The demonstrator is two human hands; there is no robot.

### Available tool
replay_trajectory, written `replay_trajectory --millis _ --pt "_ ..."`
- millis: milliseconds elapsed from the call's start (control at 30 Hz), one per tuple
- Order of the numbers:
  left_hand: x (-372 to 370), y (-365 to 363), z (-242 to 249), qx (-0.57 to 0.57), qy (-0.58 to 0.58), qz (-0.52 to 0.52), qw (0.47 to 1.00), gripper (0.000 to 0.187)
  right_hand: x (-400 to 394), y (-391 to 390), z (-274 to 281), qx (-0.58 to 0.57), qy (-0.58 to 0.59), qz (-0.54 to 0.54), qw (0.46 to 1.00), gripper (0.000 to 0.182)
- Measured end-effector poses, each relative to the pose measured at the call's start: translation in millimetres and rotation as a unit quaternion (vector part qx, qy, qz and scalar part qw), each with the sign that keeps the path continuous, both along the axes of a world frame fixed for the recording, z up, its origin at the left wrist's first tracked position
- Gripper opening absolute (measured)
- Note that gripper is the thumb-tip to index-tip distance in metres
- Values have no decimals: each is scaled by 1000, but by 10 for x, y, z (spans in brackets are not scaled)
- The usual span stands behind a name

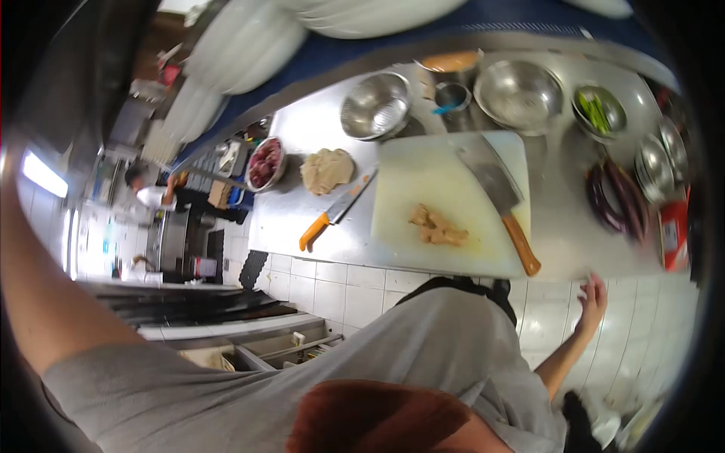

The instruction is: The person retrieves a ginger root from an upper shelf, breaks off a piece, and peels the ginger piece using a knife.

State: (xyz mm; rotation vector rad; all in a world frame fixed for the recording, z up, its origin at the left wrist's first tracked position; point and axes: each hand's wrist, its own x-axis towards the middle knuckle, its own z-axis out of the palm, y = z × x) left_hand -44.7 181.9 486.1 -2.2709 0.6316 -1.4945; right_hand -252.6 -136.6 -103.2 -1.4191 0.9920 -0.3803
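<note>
FLOOR: pale square tiles [362, 294], thin grout lines | BENCH: shiny metal [276, 223] | SHELF: blue [483, 19], along bench's far side | LIGHT: bright white panel [44, 174], far left | MAT: black [253, 268], beside bench | REAR: metal unit [174, 240], blurred

Flat on the steel table [563, 200], a white cutting board [411, 174], round-cornered and faintly yellowed near six o'clock. Resting flat upon it, toward three o'clock from its middle, a cleaver [495, 189]: broad grey blade pointing to eleven o'clock, brown wooden handle to five, butt end at the board's five o'clock corner. Toward seven o'clock, pale brown cut pieces [443, 233] in a low, loose heap, apart from the handle.
</note>
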Motion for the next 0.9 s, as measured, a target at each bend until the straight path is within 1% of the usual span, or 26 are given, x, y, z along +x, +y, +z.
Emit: replay_trajectory --millis 100,167,200,433,500,633,700,733,800,900 --pt "73 15 47 -12 25 -10 1000 59 -27 -212 -82 -17 -4 37 999 32" --pt "121 11 65 -19 41 -12 999 57 28 -321 -31 -3 -6 36 999 34" --pt "154 -3 86 -21 48 -13 999 56 61 -382 6 -3 -11 36 999 31" --pt "351 -77 104 -35 94 -4 995 50 207 -583 237 -14 -32 45 998 30" --pt "394 -88 89 -38 103 4 994 49 218 -586 300 -3 -40 54 998 27" --pt "464 -81 72 -43 118 16 992 46 210 -685 324 0 -28 81 996 31" --pt "485 -63 59 -47 123 22 991 44 230 -698 427 -12 -49 109 993 30" --pt "508 -53 48 -49 126 24 991 43 268 -670 505 -16 -40 114 992 30" --pt "528 -17 26 -52 131 29 990 42 424 -565 694 -79 -58 150 984 24" --pt "536 55 -10 -56 137 34 988 39 812 -238 768 -103 -96 277 951 26"
